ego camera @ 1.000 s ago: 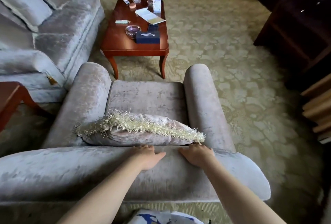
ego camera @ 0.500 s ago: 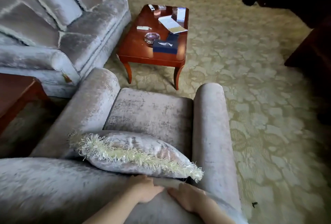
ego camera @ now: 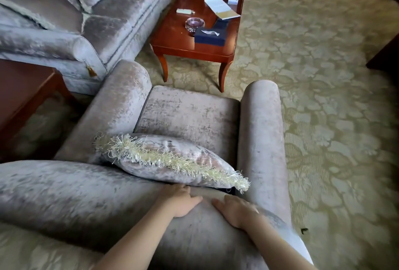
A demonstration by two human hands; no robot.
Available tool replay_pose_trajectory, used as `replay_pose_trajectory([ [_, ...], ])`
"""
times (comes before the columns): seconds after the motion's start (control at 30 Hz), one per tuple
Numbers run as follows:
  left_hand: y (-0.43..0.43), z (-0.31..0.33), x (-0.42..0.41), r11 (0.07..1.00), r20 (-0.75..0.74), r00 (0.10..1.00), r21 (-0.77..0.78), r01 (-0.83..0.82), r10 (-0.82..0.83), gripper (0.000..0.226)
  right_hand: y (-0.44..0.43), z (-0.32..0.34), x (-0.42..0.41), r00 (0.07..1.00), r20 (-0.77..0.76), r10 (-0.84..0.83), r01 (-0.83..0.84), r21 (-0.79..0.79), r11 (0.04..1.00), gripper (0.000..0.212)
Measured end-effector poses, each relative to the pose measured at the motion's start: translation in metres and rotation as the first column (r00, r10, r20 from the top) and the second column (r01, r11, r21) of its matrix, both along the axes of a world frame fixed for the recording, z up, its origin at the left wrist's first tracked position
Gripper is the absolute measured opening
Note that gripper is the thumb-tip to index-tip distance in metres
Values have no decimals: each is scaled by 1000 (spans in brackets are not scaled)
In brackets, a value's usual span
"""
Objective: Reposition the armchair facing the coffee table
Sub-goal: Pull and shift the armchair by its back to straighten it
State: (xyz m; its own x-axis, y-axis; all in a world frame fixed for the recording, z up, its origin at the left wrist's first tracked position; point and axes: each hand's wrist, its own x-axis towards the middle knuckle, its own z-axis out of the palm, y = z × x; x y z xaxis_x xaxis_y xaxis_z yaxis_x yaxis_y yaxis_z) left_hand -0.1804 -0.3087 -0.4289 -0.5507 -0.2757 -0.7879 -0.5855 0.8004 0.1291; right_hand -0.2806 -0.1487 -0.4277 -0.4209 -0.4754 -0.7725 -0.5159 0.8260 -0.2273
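The grey velvet armchair (ego camera: pixel 190 114) fills the lower middle of the view, and I look over its backrest from behind. A fringed cushion (ego camera: pixel 172 157) leans on the seat against the backrest. My left hand (ego camera: pixel 179 200) and my right hand (ego camera: pixel 235 211) lie flat, palms down, side by side on top of the backrest, right of its middle. The red-brown coffee table (ego camera: pixel 172 38) stands just beyond the chair's front edge, its near legs close to the seat.
A grey sofa (ego camera: pixel 108 23) with cushions runs along the left, near the chair's left armrest. A dark wooden side table (ego camera: pixel 26 88) is at the left edge. On the coffee table sit a blue tissue box (ego camera: pixel 210 35), a glass ashtray (ego camera: pixel 194 24) and papers. Patterned carpet spreads right.
The armchair has come closer to the coffee table and its front has swung slightly left. My hands stay on the backrest and now sit closer together.
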Motion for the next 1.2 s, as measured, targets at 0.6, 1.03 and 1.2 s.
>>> replay_pose_trajectory([
  [0.6,4,11,-26,999,-40,999,-34,-16,14,83,7,3,-35,993,110,-39,42,-20,999,63],
  [1.03,-34,21,14,1000,-196,980,0,-20,19,60,-65,5,23,999,-18,-50,48,-82,995,53],
  [1.2,-137,34,99,998,-279,960,-61,-15,-3,78,-159,19,86,998,-49,-30,22,-156,987,54],
])
